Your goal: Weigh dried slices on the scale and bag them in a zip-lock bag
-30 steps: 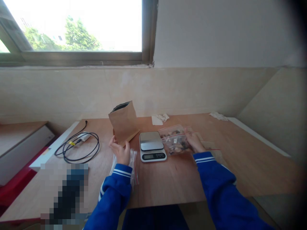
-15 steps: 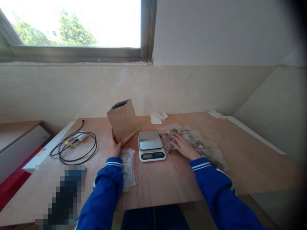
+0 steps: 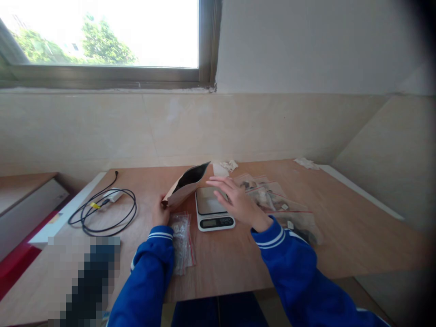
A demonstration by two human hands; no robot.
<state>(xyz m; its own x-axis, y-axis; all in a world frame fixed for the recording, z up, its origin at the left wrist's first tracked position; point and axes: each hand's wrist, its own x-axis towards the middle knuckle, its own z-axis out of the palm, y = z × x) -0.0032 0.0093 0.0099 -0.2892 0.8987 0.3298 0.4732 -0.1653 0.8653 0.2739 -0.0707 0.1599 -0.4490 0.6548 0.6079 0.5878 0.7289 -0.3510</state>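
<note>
My left hand grips the side of a brown paper pouch, which tilts toward me so that its dark open mouth shows. Above the white kitchen scale hovers my right hand, its fingers stretched out near the pouch's right edge, with nothing visible in them. The scale's plate is partly covered by that hand. Clear zip bags with small dark and light pieces lie right of the scale. Below my left hand rests a stack of clear zip bags; their contents are hard to make out.
A coiled black cable with a white adapter lies at the left. Crumpled tissue sits by the back wall, and another white scrap lies further right. A pixelated dark item is at the front left.
My right hand has lifted off the filled zip bags and moved left over the scale. The pouch has tipped from upright toward me and the right, still in my left hand.
</note>
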